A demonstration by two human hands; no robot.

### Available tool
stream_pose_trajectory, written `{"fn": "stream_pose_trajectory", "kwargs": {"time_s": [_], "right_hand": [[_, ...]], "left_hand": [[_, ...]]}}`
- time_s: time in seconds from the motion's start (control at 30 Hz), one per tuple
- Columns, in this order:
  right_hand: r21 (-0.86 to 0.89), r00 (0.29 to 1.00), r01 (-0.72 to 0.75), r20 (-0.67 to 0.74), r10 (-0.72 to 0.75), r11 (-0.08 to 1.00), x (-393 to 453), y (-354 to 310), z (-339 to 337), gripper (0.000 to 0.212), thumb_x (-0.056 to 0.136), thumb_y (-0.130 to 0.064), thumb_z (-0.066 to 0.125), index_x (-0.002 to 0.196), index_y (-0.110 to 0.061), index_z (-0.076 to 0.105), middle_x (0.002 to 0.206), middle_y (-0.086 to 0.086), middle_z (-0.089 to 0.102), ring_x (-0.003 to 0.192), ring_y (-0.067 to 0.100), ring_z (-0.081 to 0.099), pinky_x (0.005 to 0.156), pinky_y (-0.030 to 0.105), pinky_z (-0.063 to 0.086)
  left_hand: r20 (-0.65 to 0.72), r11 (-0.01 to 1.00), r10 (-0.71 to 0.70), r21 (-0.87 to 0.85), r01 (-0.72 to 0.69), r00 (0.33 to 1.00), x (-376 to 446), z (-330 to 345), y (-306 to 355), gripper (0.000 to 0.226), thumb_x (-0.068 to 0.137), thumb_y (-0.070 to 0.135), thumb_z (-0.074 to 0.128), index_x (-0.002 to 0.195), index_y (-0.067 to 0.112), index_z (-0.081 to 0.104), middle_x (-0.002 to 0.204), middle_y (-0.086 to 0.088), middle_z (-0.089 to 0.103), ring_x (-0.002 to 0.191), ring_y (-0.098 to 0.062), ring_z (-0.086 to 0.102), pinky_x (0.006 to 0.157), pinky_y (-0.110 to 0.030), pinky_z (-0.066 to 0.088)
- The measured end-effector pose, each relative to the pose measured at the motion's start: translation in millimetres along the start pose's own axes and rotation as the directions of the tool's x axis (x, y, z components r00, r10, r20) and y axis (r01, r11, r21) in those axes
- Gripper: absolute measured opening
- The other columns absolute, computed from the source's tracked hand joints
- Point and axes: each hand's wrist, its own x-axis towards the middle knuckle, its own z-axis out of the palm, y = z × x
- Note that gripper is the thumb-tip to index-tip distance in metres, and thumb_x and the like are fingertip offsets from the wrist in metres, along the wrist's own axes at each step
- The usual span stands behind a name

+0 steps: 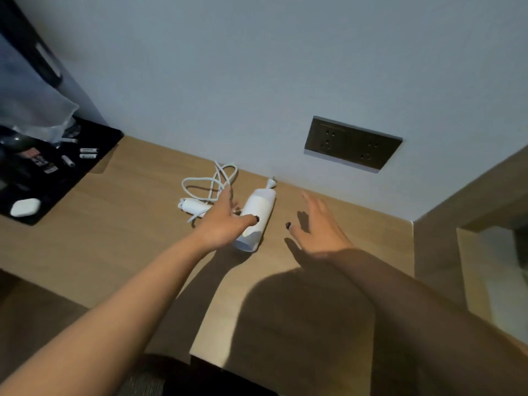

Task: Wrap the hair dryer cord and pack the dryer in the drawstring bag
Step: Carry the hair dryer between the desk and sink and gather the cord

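Observation:
A white hair dryer (258,214) lies on the wooden desk (143,224) close to the wall. Its white cord (210,182) sits in loose loops to the left of it. My left hand (225,221) hovers open over the dryer's left side, thumb stretched across the body, fingers toward the cord. My right hand (317,224) is spread open just right of the dryer, not touching it. No drawstring bag is in view.
A dark socket panel (353,142) is set in the wall above the desk. At the left a black tray (57,172) holds small sachets, a white case (25,207) and a clear plastic bag. The desk ends at a wooden side panel on the right.

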Motion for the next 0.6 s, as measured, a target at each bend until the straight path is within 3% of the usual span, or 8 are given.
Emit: {"fn": "stream_pose_trajectory", "kwargs": {"time_s": [0.1,0.17,0.33,0.6], "right_hand": [[-0.085,0.997,0.067,0.036,-0.064,0.994,-20,13,-19,0.078,0.094,-0.042,0.054,0.155,-0.021,0.009,0.162,0.000,0.010,0.148,0.019,0.011,0.117,0.035,0.015],[-0.142,0.994,0.096,0.062,-0.088,0.985,-31,18,-31,0.078,0.094,-0.045,0.052,0.155,-0.019,0.010,0.162,0.002,0.008,0.149,0.020,0.007,0.117,0.035,0.013],[-0.206,0.986,0.154,0.093,-0.138,0.966,-55,25,-51,0.080,0.095,-0.049,0.049,0.155,-0.018,0.007,0.163,0.001,0.003,0.150,0.020,0.001,0.119,0.036,0.009],[-0.230,0.990,0.136,0.077,-0.121,0.964,-90,38,-68,0.080,0.095,-0.049,0.048,0.155,-0.018,0.005,0.163,0.000,0.000,0.150,0.019,-0.002,0.118,0.034,0.006]], "left_hand": [[0.002,0.944,0.126,0.307,-0.120,0.992,-16,11,8,0.099,0.084,0.030,0.069,0.156,0.021,0.002,0.160,-0.002,0.023,0.144,-0.024,0.030,0.110,-0.035,0.029],[0.025,0.898,0.164,0.410,-0.160,0.986,-26,18,14,0.101,0.082,0.033,0.070,0.156,0.021,0.002,0.161,-0.004,0.021,0.142,-0.028,0.032,0.109,-0.038,0.032],[0.033,0.818,0.256,0.526,-0.235,0.966,-55,38,31,0.094,0.086,0.036,0.067,0.155,0.015,0.006,0.162,-0.006,0.012,0.149,-0.023,0.012,0.117,-0.036,0.017],[0.093,0.728,0.329,0.609,-0.315,0.940,-85,66,39,0.080,0.096,0.043,0.052,0.154,0.010,0.009,0.163,-0.007,0.007,0.150,-0.019,0.001,0.119,-0.032,0.009]]}}
